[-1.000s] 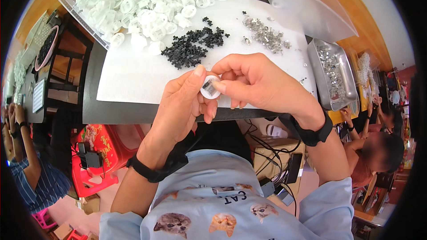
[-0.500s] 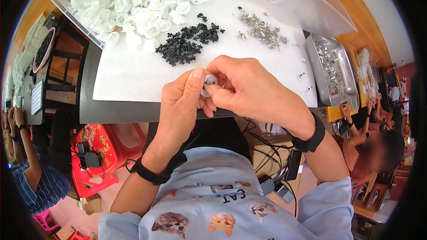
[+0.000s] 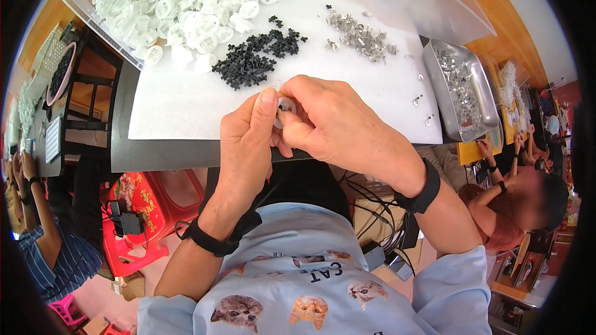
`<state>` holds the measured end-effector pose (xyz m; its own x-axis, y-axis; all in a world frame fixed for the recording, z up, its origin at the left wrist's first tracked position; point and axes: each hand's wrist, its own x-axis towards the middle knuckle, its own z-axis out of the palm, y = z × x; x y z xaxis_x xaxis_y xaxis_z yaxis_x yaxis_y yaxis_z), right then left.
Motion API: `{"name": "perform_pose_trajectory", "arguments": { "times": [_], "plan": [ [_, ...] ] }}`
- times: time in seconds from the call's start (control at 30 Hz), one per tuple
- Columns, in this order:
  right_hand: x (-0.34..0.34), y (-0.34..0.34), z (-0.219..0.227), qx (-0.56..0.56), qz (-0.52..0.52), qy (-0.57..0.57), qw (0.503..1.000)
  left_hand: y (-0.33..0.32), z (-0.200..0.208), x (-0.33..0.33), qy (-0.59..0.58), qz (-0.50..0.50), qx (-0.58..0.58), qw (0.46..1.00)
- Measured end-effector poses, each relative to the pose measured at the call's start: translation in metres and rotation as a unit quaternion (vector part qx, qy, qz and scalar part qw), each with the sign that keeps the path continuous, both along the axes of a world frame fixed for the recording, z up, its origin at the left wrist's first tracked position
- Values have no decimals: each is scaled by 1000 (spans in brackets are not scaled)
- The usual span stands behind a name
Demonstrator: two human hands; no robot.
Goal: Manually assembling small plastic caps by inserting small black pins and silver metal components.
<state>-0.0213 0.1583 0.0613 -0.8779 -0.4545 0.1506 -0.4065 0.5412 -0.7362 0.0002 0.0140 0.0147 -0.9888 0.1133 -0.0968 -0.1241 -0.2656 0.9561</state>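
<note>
Left hand [image 3: 247, 131] holds white disc [image 3: 287, 104] — right hand [image 3: 338, 118] touching.

The dark table [image 3: 164, 156] carries a white sheet [image 3: 320, 56].

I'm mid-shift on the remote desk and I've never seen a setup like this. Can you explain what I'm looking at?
There's no machine: these are a person's bare hands. Every picture comes from the left of two head-worn fisheye cameras looking down, so straight edges bend near the rim. Picture left is the person's left.

The left hand holds a small round white piece. The right hand has its fingers against it; they hide the details.

Beyond, on a white sheet, lie small black parts and, to their right, small metal parts. Whitish pieces are heaped at the upper left, and a metal tray sits at the right. Other people are visible toward both sides.
</note>
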Motion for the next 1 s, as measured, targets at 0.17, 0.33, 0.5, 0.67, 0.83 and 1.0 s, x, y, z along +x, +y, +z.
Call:
{"name": "perform_pose_trajectory", "arguments": {
  "times": [0.17,0.33,0.5,0.67,0.83,1.0],
  "plan": [
    [1,-1,-1,-2,-8,11,1000,-1,2,-1,-6,1,-1,1000],
    [-6,1,-4,-67,-6,-114,991,-8,4,-7,-30,-41,89,995],
    [-13,10,0,-108,22,-215,970,-14,3,-9,-52,-78,160,983],
    [-11,5,1,-181,13,-271,945,-16,8,-10,-78,-72,178,978],
    [-10,-7,0,-235,4,-287,928,-16,7,-10,-71,-73,179,978],
    [-10,-9,-7,-207,1,-251,945,-10,7,-8,-56,-17,186,981]
  ]
}}
